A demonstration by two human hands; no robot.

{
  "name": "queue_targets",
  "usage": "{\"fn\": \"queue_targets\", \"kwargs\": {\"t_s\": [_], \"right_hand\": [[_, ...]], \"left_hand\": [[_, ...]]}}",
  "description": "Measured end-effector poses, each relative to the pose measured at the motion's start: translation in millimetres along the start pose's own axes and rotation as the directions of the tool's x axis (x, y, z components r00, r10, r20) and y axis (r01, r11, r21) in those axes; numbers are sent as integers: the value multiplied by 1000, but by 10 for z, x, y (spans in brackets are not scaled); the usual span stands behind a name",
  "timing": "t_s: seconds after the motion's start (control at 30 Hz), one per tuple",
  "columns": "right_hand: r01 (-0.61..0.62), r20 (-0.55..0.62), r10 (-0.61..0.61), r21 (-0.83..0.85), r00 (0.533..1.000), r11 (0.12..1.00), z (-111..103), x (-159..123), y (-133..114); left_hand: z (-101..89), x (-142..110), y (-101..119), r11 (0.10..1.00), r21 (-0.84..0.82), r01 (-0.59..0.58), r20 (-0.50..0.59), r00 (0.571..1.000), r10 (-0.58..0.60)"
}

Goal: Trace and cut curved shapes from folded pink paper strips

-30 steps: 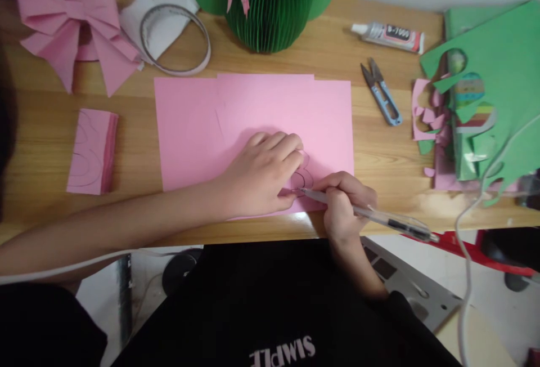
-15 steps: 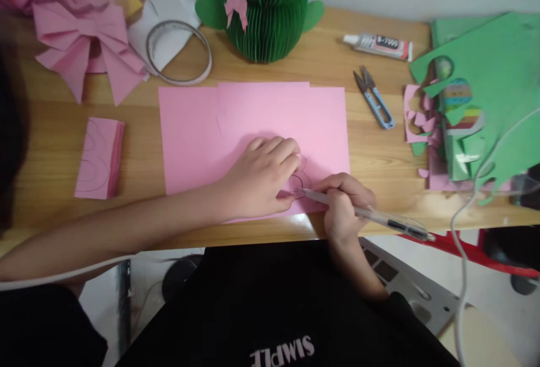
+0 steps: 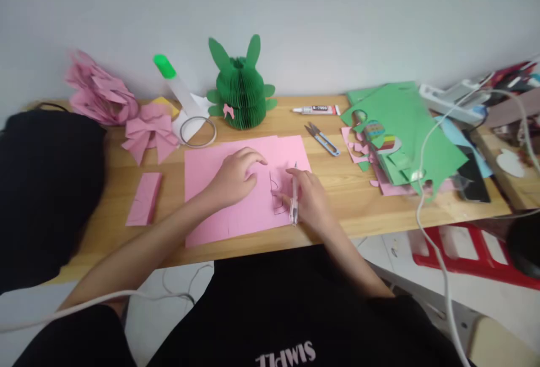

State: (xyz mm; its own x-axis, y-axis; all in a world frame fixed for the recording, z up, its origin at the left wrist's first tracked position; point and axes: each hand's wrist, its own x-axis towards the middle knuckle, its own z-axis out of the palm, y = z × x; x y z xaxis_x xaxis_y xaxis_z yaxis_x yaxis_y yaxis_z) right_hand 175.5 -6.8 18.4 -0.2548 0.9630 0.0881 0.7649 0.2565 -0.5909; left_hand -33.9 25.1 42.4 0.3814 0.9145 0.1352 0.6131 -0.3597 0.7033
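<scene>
My left hand [image 3: 238, 176] is over the pink paper sheets [image 3: 219, 209], its thumb and fingers curved apart with nothing between them. In my right hand [image 3: 312, 197] a clear pen [image 3: 294, 204] lies between the fingers, tip pointing away from me. The thumb of that hand touches the paper beside a dark curved outline [image 3: 276, 196]; whether the outline is on the sheet or on a small loose piece, I cannot tell. Left of the sheets lies a thick pink folded paper block [image 3: 143, 199] with drawn curves.
Behind the sheets are a green honeycomb paper rabbit [image 3: 242, 99], a tape ring [image 3: 198, 131], a pink paper bow [image 3: 151, 130] and a glue tube [image 3: 316, 110]. Thread snips [image 3: 323, 139] lie right, near green paper [image 3: 426, 142] and pink scraps. A white cable [image 3: 422, 204] crosses the right side.
The view has tilted up and widened. My left hand has lifted off the outline and moved left. My right hand has swung the pen from pointing left to pointing away, uncovering the drawn curves.
</scene>
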Motion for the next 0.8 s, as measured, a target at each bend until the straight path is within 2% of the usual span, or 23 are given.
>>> {"fn": "queue_targets", "kwargs": {"t_s": [0.1, 0.2, 0.33, 0.5, 0.63, 0.8], "right_hand": [[28, 93, -31, 25, 995, 999, 47, 130, -50], [-43, 156, 39, 22, 987, 999, 60, 215, -149], [-97, 141, 88, 61, 986, 993, 54, 245, -227], [-166, 90, 149, 215, 985, 962, 118, 287, -148], [-203, 99, 177, 420, 979, 885, 118, 345, -26], [-250, 187, 167, 657, 968, 711, -111, 274, 59]], "left_hand": [[-7, -77, 24, 985, 171, 13, 32, 999, -19], [65, -230, 71, 974, 222, 41, 3, 999, -43], [207, -446, 157, 965, 243, 101, -76, 993, -85], [352, -603, 248, 961, 215, 177, -170, 975, -142], [418, -662, 313, 960, 160, 229, -211, 958, -193], [503, -728, 400, 960, 2, 280, -234, 933, -272]]}}
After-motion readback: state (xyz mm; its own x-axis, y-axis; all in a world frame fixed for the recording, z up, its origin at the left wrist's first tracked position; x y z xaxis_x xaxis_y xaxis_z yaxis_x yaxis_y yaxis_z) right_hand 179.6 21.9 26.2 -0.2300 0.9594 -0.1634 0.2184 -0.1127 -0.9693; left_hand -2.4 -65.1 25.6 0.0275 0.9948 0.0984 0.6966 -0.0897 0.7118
